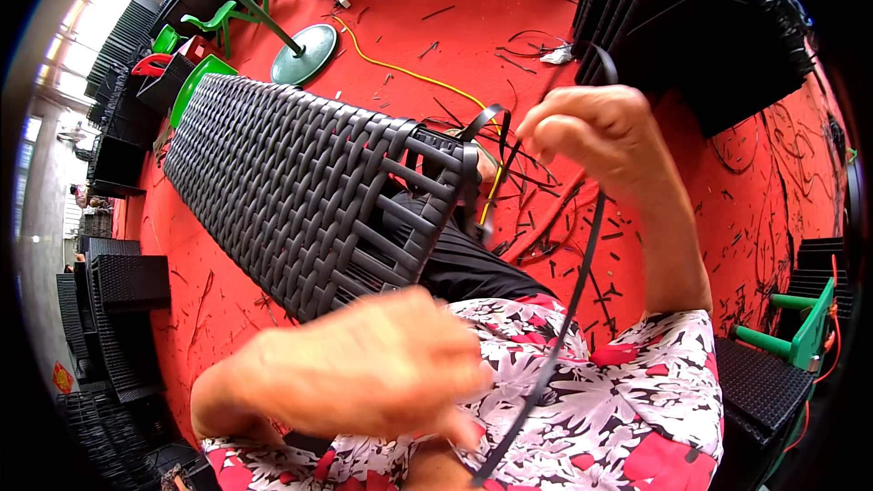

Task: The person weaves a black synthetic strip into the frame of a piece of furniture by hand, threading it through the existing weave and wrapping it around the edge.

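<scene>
A dark grey woven panel (pixel 273 182) of flat synthetic rattan lies slanted across my lap, its near end an uncovered frame with bare bars (pixel 414 209). My right hand (pixel 591 132) is raised to the right of that end, fingers curled shut on a thin dark weaving strip (pixel 582 277). From there the strip loops up behind the hand, reaches toward the panel's corner, and trails down across my flowered shirt. My left hand (pixel 382 364) is over the near edge of the panel, blurred by motion with its fingers bent. Whether it grips the strip's lower length is unclear.
Strip scraps litter the red floor (pixel 436 36), crossed by a yellow cord (pixel 400 68). A green round base (pixel 305 55) with a pole stands beyond the panel, near green stools (pixel 223 18). Dark woven panels (pixel 691 27) are stacked far right; a green frame (pixel 805 327) stands right.
</scene>
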Demonstrator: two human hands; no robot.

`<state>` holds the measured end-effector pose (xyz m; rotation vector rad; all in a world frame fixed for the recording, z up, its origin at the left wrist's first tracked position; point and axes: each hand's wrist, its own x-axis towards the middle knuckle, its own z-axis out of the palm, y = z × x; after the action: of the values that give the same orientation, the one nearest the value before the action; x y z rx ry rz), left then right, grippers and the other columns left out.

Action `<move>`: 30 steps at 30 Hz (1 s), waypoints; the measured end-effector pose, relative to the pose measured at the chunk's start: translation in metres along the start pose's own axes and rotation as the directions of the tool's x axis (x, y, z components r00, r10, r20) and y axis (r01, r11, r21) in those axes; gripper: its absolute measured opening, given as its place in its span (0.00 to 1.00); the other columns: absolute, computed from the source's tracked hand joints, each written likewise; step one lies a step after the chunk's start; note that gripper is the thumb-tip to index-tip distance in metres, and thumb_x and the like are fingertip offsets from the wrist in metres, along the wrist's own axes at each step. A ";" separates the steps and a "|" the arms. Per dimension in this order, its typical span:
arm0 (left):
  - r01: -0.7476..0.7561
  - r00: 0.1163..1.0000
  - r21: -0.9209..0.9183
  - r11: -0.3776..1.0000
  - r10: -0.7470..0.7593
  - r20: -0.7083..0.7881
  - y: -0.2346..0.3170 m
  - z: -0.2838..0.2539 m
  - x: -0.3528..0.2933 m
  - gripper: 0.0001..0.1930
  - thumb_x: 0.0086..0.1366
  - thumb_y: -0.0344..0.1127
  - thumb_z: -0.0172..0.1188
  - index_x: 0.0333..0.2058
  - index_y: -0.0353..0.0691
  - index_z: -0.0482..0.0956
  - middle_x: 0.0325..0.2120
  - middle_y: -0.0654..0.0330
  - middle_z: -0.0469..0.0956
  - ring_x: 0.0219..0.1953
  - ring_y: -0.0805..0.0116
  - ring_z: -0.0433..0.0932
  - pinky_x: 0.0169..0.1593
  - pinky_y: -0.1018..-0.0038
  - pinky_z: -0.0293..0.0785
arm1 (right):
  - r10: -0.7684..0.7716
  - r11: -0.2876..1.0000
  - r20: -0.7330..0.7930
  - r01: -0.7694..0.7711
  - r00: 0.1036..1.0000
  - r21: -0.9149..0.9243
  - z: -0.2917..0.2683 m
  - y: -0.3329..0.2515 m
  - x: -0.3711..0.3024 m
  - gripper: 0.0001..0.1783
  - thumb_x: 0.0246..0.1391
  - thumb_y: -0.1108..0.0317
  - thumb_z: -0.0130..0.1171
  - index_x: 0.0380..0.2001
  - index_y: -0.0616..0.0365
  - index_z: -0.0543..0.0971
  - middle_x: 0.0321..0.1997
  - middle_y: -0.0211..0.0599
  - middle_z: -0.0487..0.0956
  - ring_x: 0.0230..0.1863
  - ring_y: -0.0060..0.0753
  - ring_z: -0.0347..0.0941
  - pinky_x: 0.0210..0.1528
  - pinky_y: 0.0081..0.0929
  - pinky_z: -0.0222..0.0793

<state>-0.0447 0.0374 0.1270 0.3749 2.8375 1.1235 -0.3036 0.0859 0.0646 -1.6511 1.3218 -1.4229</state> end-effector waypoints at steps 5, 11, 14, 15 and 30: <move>0.404 0.726 0.257 0.878 -0.137 -0.674 -0.040 -0.036 0.029 0.07 0.50 0.20 0.61 0.29 0.32 0.76 0.28 0.54 0.76 0.32 0.59 0.77 0.36 0.72 0.71 | 0.037 0.995 0.054 -0.041 0.998 0.086 0.022 0.011 -0.009 0.16 0.52 0.61 0.65 0.29 0.67 0.80 0.22 0.32 0.77 0.24 0.18 0.70 0.25 0.21 0.66; 0.486 0.695 0.224 0.845 -0.218 -0.685 -0.049 -0.025 0.046 0.04 0.53 0.25 0.61 0.26 0.35 0.75 0.32 0.54 0.74 0.37 0.55 0.73 0.44 0.65 0.64 | 0.005 0.999 0.041 -0.003 0.999 -0.050 0.046 0.012 -0.021 0.09 0.51 0.65 0.63 0.25 0.60 0.79 0.16 0.35 0.74 0.17 0.34 0.69 0.41 0.29 0.64; 0.507 0.703 0.178 0.843 -0.286 -0.651 -0.050 -0.020 0.048 0.04 0.56 0.29 0.61 0.26 0.35 0.75 0.39 0.52 0.74 0.42 0.55 0.71 0.47 0.65 0.61 | 0.101 0.965 0.026 -0.105 0.995 0.238 0.059 0.001 -0.030 0.09 0.54 0.68 0.59 0.24 0.61 0.76 0.15 0.34 0.72 0.17 0.26 0.67 0.34 0.26 0.62; 0.526 0.691 0.126 0.841 -0.337 -0.639 -0.048 -0.021 0.047 0.05 0.56 0.29 0.61 0.26 0.35 0.76 0.40 0.51 0.74 0.43 0.55 0.71 0.48 0.65 0.61 | 0.209 0.886 0.110 -0.236 0.972 0.399 0.058 -0.005 -0.031 0.09 0.54 0.69 0.58 0.24 0.62 0.76 0.15 0.32 0.71 0.18 0.21 0.66 0.29 0.24 0.62; 0.644 0.668 0.070 0.762 -0.514 -0.538 -0.025 -0.032 0.049 0.08 0.47 0.30 0.66 0.23 0.36 0.75 0.44 0.52 0.71 0.50 0.55 0.66 0.55 0.65 0.60 | -0.186 0.959 -0.295 0.238 0.937 0.154 0.066 0.007 -0.033 0.08 0.50 0.69 0.63 0.30 0.62 0.76 0.20 0.39 0.73 0.19 0.36 0.72 0.21 0.31 0.64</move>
<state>-0.1017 0.0107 0.1341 -0.9177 3.1198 0.7798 -0.2406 0.1030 0.0286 -1.5468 1.1350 -1.9061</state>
